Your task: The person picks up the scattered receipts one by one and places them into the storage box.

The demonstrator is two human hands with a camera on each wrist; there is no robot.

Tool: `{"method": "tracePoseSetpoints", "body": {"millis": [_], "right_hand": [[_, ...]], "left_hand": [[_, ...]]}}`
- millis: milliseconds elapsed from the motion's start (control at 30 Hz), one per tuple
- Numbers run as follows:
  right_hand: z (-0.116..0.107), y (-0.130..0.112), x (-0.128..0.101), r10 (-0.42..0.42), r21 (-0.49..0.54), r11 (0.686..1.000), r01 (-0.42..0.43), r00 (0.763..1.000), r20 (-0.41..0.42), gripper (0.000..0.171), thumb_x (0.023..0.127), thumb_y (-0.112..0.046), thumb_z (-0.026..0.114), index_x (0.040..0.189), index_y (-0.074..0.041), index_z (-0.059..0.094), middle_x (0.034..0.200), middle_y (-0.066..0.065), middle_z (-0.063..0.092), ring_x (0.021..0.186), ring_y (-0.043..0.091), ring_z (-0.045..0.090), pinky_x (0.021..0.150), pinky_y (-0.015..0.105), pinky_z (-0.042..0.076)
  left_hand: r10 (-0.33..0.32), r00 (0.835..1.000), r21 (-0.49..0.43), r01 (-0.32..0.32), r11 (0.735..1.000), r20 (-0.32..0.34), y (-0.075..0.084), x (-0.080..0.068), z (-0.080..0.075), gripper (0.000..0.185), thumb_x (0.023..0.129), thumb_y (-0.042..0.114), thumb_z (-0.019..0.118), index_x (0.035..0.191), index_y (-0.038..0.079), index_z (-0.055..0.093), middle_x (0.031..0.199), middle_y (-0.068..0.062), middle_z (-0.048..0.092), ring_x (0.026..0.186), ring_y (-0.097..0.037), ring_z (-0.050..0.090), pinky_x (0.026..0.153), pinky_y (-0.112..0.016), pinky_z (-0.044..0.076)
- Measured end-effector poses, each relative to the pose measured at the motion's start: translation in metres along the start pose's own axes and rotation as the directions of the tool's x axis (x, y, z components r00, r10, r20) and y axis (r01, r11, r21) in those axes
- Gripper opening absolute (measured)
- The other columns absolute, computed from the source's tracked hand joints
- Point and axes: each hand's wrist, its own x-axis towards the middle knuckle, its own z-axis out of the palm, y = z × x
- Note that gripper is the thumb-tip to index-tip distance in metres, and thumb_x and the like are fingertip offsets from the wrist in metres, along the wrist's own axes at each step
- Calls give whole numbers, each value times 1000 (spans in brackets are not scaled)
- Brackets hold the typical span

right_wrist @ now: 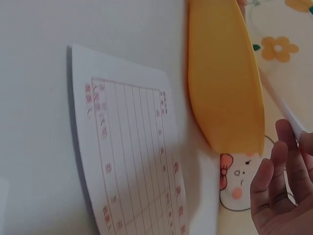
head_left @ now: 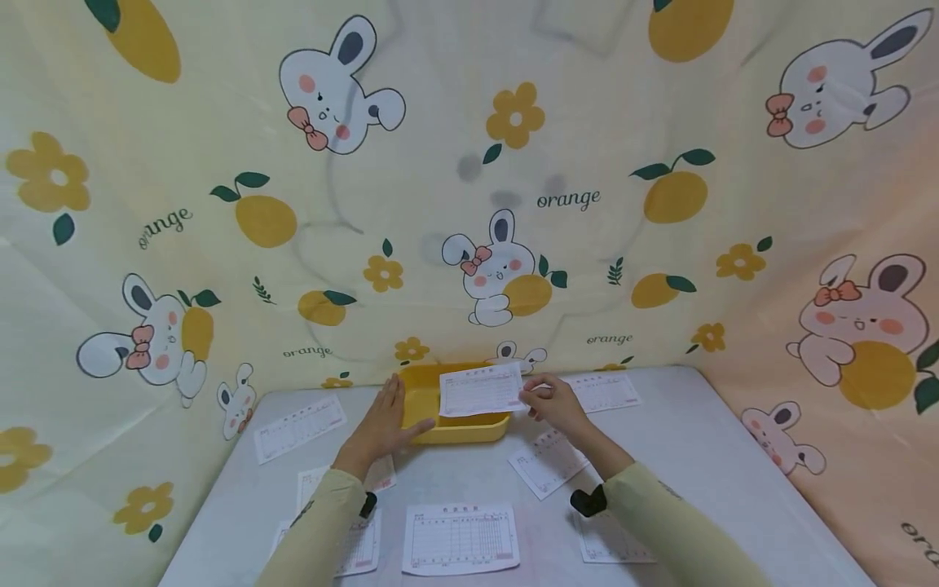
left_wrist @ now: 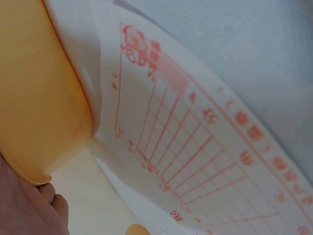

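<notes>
Smooth plastic tray (head_left: 458,434), paper slip (head_left: 480,391), seemingly matt

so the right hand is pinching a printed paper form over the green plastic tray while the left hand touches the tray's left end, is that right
Only the colour is wrong: the plastic tray is yellow, as the head view shows. The right hand pinching the printed paper form and the left hand at the tray's left end are right.

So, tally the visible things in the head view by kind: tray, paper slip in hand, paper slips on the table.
Yellow tray: 1
Slip in the right hand: 1
Slips on the table: 7, counting pieces split by the left sleeve as one slip each
Total: 9
</notes>
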Motion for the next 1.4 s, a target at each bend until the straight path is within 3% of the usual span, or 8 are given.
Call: {"method": "tracePoseSetpoints", "body": {"millis": [333, 567, 700, 1067, 1400], "right_hand": [[17, -1, 5, 8, -18, 1000, -8, 1000, 0, 14, 101, -18, 76, 109, -10, 67, 92, 6, 79, 75, 19, 67, 64, 27, 50], [27, -3, 10, -30, 15, 999, 30, 1000, -5, 12, 100, -10, 77, 107, -5, 69, 98, 12, 80, 84, 21, 72, 73, 31, 59], [31, -4, 14, -26, -16, 1000, 26, 1000, 6, 12, 100, -14, 77, 106, -7, 69, 101, 10, 79, 88, 19, 72, 73, 28, 59], [36, -1, 17, -75, -97, 992, 75, 997, 9, 13, 100, -14, 78, 102, -5, 69, 91, 6, 69, 81, 16, 61, 64, 23, 51], [44, -2, 19, -108, -106, 988, 109, 994, 15, 13, 98, -12, 80, 98, -4, 69, 87, 5, 69, 80, 16, 63, 61, 24, 49]], "left_hand": [[-19, 1000, 23, 18, 1000, 11, -1, 4, 2, 129, 92, 90, 48, 169, -2, 2, 180, -18, -9, 167, -37, -3, 134, -53, 11], [-15, 1000, 5, 15, 1000, 5, 2, 5, 0, 129, 91, 88, 51, 170, -3, 4, 180, -18, -7, 166, -39, 0, 133, -55, 13], [-11, 1000, 12, 11, 1000, 3, 3, 7, -2, 127, 92, 88, 50, 170, -3, 5, 180, -19, -6, 166, -38, 0, 134, -54, 12], [-6, 1000, -14, 6, 1000, 13, 1, 8, 2, 118, 98, 74, 59, 169, -4, 7, 180, -20, -5, 166, -40, 1, 133, -56, 14], [-31, 999, -9, 31, 999, 21, 1, 4, -3, 120, 97, 76, 58, 170, -4, 7, 180, -19, -4, 166, -40, 3, 133, -56, 14]]}}
